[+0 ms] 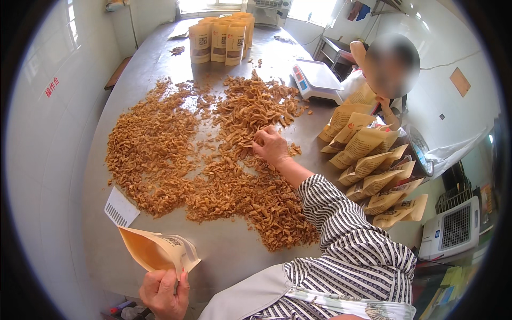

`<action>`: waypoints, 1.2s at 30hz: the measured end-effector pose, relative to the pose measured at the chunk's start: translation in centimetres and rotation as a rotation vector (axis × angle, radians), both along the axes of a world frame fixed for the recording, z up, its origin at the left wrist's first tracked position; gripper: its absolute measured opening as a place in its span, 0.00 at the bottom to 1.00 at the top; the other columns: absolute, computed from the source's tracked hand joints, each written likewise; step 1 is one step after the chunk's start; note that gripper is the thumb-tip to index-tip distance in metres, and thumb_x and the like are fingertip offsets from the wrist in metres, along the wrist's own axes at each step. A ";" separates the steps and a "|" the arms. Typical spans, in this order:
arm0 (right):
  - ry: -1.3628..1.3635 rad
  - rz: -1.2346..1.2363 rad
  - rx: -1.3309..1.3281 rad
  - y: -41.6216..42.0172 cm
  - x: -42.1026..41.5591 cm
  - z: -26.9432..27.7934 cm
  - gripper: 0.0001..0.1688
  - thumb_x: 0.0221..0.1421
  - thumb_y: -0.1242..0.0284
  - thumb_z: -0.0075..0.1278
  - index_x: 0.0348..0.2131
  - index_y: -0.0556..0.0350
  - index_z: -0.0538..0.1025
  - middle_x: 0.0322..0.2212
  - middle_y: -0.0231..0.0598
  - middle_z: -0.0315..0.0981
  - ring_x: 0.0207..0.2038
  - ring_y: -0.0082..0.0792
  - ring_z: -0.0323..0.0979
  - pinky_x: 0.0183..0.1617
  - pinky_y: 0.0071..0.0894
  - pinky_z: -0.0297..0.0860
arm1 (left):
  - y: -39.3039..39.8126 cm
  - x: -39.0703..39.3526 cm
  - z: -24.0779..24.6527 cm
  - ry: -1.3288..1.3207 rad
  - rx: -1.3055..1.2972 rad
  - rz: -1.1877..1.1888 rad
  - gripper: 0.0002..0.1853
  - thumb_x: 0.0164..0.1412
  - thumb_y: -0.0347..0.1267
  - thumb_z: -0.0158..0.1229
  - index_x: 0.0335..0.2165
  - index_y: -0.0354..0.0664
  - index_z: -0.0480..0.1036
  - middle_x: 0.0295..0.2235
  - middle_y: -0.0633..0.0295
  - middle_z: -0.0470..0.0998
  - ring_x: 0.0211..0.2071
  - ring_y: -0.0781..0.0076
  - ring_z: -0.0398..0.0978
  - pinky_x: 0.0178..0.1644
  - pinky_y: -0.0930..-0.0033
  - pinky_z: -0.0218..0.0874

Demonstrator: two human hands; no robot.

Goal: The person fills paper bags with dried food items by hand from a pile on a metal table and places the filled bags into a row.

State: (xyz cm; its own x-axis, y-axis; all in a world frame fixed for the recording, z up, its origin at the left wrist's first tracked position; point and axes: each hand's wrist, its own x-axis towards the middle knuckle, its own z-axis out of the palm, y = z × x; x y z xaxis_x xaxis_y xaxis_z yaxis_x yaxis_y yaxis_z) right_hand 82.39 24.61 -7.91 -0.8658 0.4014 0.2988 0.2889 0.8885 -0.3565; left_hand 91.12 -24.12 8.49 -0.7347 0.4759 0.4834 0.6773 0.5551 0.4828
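Observation:
My left hand (166,294) pinches the edge of a kraft paper pouch (160,248), its mouth wide apart, over the near left of the metal table (224,256). My right hand (272,146) is at the pile of brown dried slices (252,108) near the table's middle, fingers curled down onto them; whether slices are between the fingers cannot be seen. A broad heap of smaller brown pieces (148,148) lies to the left, and another darker heap (280,212) lies nearer me. Beside the pouch rests a white slotted plastic scoop (121,208).
Upright filled pouches (220,42) stand at the table's far end. A white digital scale (318,82) sits at the right. Along the right edge several kraft pouches (364,148) lean in rows. Behind them is another person (390,72). A tiled wall (44,160) runs along the left.

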 end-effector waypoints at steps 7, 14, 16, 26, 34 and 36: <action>0.232 -0.181 -1.129 3.6 -0.2 -2.1 0.16 0.56 0.56 0.65 0.39 0.44 0.83 0.34 0.33 0.80 0.35 0.29 0.77 0.37 0.36 0.75 | 0.7 -0.4 0.5 0.001 -0.002 -0.050 0.10 0.53 0.26 0.71 0.34 0.38 0.79 0.28 0.62 0.71 0.21 0.67 0.69 0.25 0.66 0.60; 0.248 -0.420 -1.777 -3.1 1.3 4.7 0.17 0.59 0.55 0.64 0.40 0.44 0.81 0.31 0.29 0.80 0.32 0.28 0.77 0.34 0.38 0.77 | 1.5 -1.3 1.7 -0.014 0.029 -0.131 0.13 0.51 0.23 0.71 0.38 0.40 0.83 0.27 0.62 0.72 0.22 0.66 0.71 0.26 0.65 0.62; 0.236 -0.386 -1.844 -4.7 2.4 6.1 0.17 0.58 0.54 0.64 0.40 0.43 0.81 0.31 0.29 0.81 0.33 0.29 0.77 0.34 0.39 0.77 | 1.8 -2.5 1.6 -0.035 0.036 -0.198 0.13 0.51 0.25 0.72 0.38 0.41 0.83 0.26 0.63 0.72 0.23 0.66 0.72 0.25 0.65 0.62; 0.145 0.165 -2.110 -14.0 6.3 16.1 0.19 0.67 0.57 0.53 0.47 0.50 0.79 0.36 0.30 0.83 0.37 0.32 0.84 0.23 0.32 0.80 | 5.9 -6.3 4.1 -0.072 -0.025 -0.503 0.11 0.51 0.29 0.71 0.35 0.46 0.82 0.26 0.64 0.72 0.25 0.64 0.76 0.28 0.62 0.66; 0.116 -0.033 -1.840 -19.2 7.4 18.0 0.16 0.67 0.62 0.54 0.45 0.55 0.79 0.33 0.36 0.81 0.33 0.33 0.83 0.23 0.34 0.79 | 8.6 -6.6 2.2 -0.021 -0.071 -0.635 0.10 0.52 0.31 0.70 0.34 0.46 0.79 0.30 0.64 0.76 0.29 0.60 0.79 0.31 0.59 0.70; 0.140 -0.052 -1.771 -19.6 7.9 18.3 0.14 0.67 0.64 0.55 0.44 0.56 0.79 0.33 0.37 0.80 0.31 0.30 0.81 0.27 0.34 0.78 | 9.1 -6.4 1.7 -0.020 -0.055 -0.656 0.10 0.52 0.31 0.70 0.35 0.46 0.79 0.32 0.64 0.77 0.30 0.60 0.80 0.32 0.59 0.71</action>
State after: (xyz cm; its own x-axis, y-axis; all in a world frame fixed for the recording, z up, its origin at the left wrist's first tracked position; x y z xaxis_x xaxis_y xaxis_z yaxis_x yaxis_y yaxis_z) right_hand 90.31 5.04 10.41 -0.8513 0.3182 -0.4172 0.1876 -0.5580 -0.8084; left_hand 84.74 -15.04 10.20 -0.2924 0.8515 0.4352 0.8747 0.0542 0.4816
